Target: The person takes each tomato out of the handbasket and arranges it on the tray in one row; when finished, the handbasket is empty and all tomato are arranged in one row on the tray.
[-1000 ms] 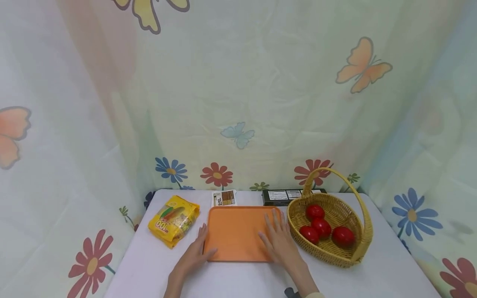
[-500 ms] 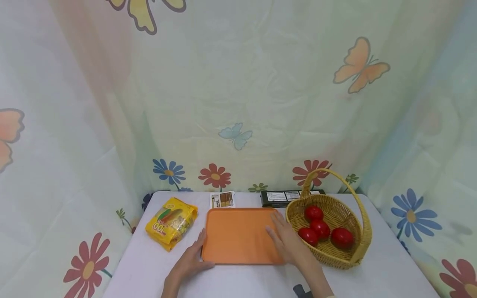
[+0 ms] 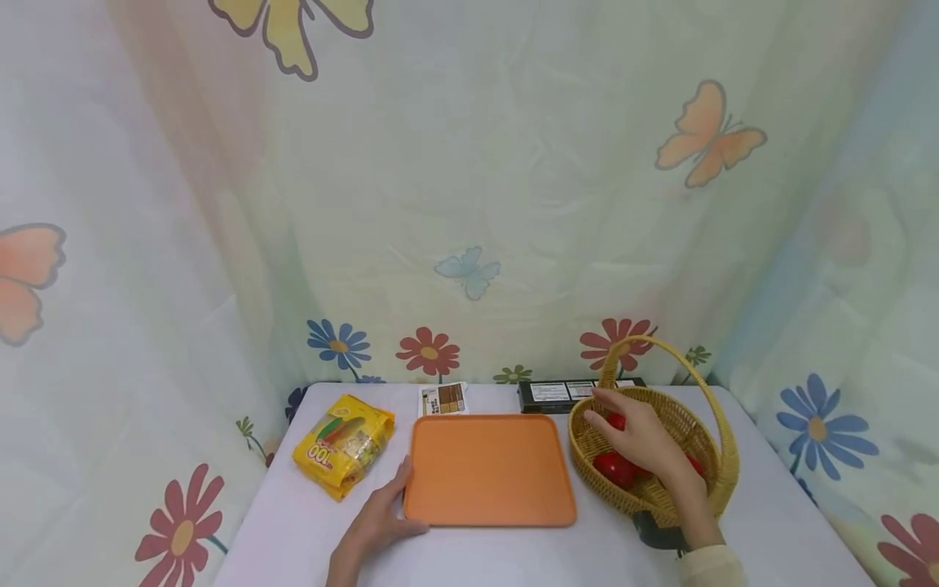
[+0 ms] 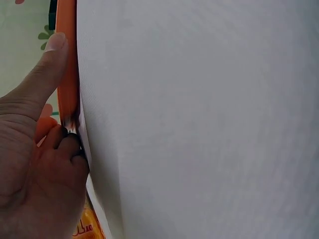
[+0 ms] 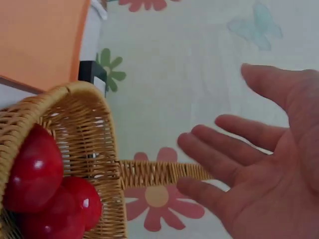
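An orange tray (image 3: pixel 490 473) lies flat on the white table in the head view. My left hand (image 3: pixel 377 514) is at its near left corner, thumb laid along the front edge and fingers along the left side; the left wrist view shows the thumb against the tray's orange edge. Above a yellow wicker basket (image 3: pixel 612 499), my right hand (image 3: pixel 638 432) is held with fingers spread and nothing in them. Shiny red round fruits (image 5: pixel 36 172) fill part of the basket. In the head view that hand hides some of them.
A yellow snack bag (image 3: pixel 345 444) lies left of the tray. Behind the tray are a small printed packet (image 3: pixel 443 398) and a long black box (image 3: pixel 550 395). The basket's tall handle (image 3: pixel 726 424) arches up on its right. A flower-printed curtain (image 3: pixel 469 179) surrounds the table.
My right hand has left the tray's right side and moved right, up over the basket. My left hand has stayed at the tray's left corner. The tray has hardly shifted.
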A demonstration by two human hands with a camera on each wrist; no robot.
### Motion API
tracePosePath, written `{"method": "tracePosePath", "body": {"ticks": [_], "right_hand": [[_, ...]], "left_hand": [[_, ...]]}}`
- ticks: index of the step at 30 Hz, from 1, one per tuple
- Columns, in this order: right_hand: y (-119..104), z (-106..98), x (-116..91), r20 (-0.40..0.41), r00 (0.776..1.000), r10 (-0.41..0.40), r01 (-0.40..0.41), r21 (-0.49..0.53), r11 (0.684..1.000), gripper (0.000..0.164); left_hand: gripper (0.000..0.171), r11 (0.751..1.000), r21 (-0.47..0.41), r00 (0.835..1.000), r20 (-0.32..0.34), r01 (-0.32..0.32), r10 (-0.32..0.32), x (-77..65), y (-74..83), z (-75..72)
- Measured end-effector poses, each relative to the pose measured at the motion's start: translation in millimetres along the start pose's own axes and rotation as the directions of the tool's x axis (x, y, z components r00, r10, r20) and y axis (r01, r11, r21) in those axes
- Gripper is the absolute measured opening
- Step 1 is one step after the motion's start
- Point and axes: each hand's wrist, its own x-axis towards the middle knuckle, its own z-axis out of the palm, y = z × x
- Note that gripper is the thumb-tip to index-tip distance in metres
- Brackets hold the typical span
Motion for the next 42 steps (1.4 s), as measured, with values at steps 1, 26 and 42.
{"method": "tracePosePath", "body": {"ticks": [1, 26, 42], "right_hand": [[4.0, -2.1, 1.9, -0.004, 1.000, 0.016, -0.016, 0.000, 1.000, 0.058], [84.7, 14.8, 34.7, 0.008, 0.861, 0.509, -0.491, 0.270, 0.828, 0.085], [109.2, 22.7, 34.9, 0.035, 0.869, 0.494, -0.493, 0.165, 0.854, 0.081]], "left_hand": [[0.124, 1.000, -0.003, 1.000, 0.001, 0.008, -0.008, -0.5, -0.7, 0.9], [0.122, 0.999, -0.032, 0.999, -0.012, 0.032, -0.032, -2.7, -1.1, 0.6], [0.121, 0.995, -0.017, 0.995, 0.017, 0.102, -0.102, -0.2, -1.4, -1.2]]}}
